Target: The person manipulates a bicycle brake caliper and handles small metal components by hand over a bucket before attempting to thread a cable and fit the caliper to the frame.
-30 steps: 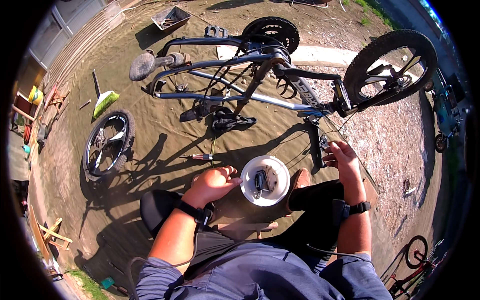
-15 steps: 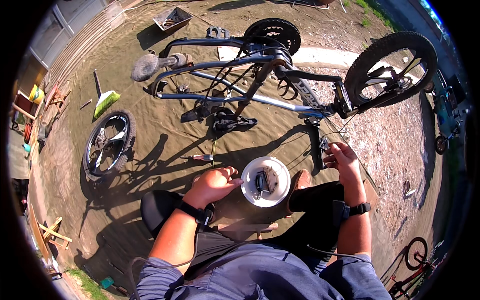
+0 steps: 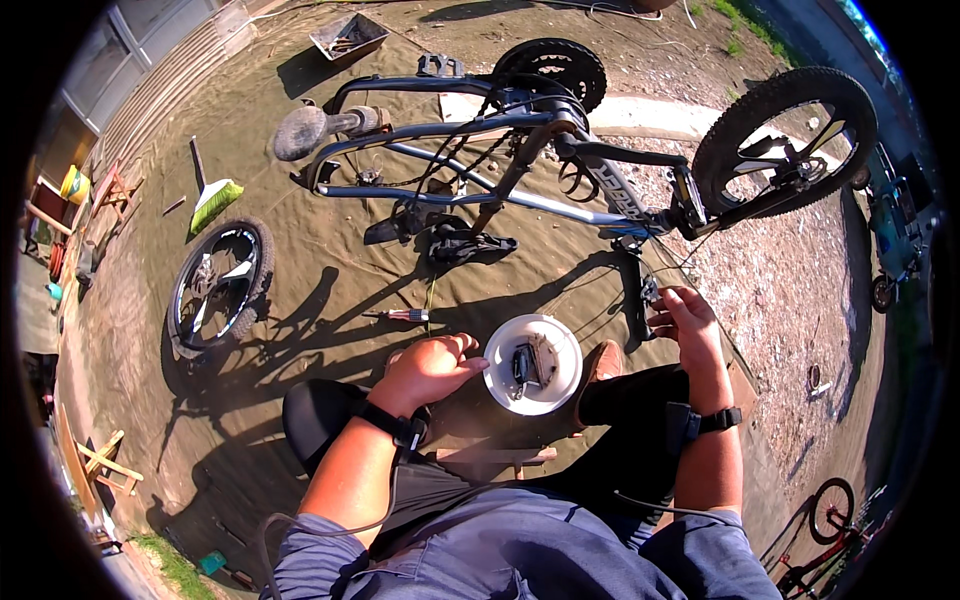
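Observation:
A bicycle frame [image 3: 560,210] with its front wheel [image 3: 785,140] in place stands upside down, its black saddle [image 3: 470,243] on the brown ground cloth. My right hand [image 3: 688,322] is at the near end of the handlebar [image 3: 636,300], thumb and fingertips closed on a small dark metal fitting [image 3: 650,290] there. The fingers hide part of that fitting. Above my left knee, my left hand [image 3: 430,368] rests with loosely bent fingers, thumb apart, and nothing visible in it. Its thumb points at a white bowl [image 3: 573,370] between my legs, which holds small dark tools or parts [image 3: 523,365].
A detached wheel [image 3: 220,290] lies on the cloth at left, near a green-bristled broom [image 3: 215,200]. A red-and-grey screwdriver-like tool [image 3: 405,315] is ahead of my left hand. Farther off are a metal tray [image 3: 348,40], a teal vehicle [image 3: 893,220] and a red bicycle [image 3: 840,550].
The view has shifted very slightly, so the frame and far objects appear a little more to the right. Both hands keep their places and poses.

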Tool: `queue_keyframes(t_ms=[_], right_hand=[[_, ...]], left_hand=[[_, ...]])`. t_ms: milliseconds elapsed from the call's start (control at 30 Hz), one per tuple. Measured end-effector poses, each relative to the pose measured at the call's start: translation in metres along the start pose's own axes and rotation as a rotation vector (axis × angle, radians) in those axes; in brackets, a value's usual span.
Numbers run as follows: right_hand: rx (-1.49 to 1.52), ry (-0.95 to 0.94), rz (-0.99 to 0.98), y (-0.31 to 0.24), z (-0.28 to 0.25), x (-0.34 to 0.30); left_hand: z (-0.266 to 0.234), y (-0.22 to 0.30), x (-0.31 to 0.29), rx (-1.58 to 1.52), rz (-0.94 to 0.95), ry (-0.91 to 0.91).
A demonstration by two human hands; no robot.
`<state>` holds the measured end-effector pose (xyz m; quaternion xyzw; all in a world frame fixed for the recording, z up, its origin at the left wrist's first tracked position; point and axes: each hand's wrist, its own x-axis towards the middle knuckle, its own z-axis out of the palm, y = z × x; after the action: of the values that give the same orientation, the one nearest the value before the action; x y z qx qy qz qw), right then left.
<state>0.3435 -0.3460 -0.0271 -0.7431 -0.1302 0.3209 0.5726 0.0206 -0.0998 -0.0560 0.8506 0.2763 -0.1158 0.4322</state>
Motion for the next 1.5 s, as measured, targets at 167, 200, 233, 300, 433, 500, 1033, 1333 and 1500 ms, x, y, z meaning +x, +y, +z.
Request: queue_keyframes(t_ms=[167,200,233,300,433,500,1033,1333,1500], right_hand=[[0.027,0.039,0.007,-0.009,0.008,-0.005],[0.028,0.04,0.008,-0.009,0.008,-0.005],[0.029,0.041,0.009,-0.009,0.008,-0.005],[0.029,0.041,0.01,-0.009,0.008,-0.006],[0.039,0.037,0.005,-0.009,0.008,-0.005],[0.033,0.036,0.003,-0.009,0.008,-0.005],[0.02,0.002,0.004,0.002,-0.002,0.002],[0.014,0.004,-0.002,0.003,-0.003,0.002],[0.023,0.0,-0.008,0.004,-0.004,0.003]], left_hand=[[-0.001,0.001,0.0,-0.004,-0.023,-0.016],[-0.001,0.001,0.0,-0.003,-0.02,-0.016],[-0.001,0.001,0.0,-0.002,-0.017,-0.017],[0.0,0.001,0.0,-0.003,-0.008,-0.008],[0.0,0.001,0.0,-0.003,0.0,-0.004],[0.0,0.0,0.0,-0.006,-0.002,-0.005],[0.001,0.0,0.001,0.013,0.002,-0.005],[0.0,0.002,0.0,-0.001,-0.013,-0.009],[0.001,0.0,0.001,0.007,-0.012,-0.012]])
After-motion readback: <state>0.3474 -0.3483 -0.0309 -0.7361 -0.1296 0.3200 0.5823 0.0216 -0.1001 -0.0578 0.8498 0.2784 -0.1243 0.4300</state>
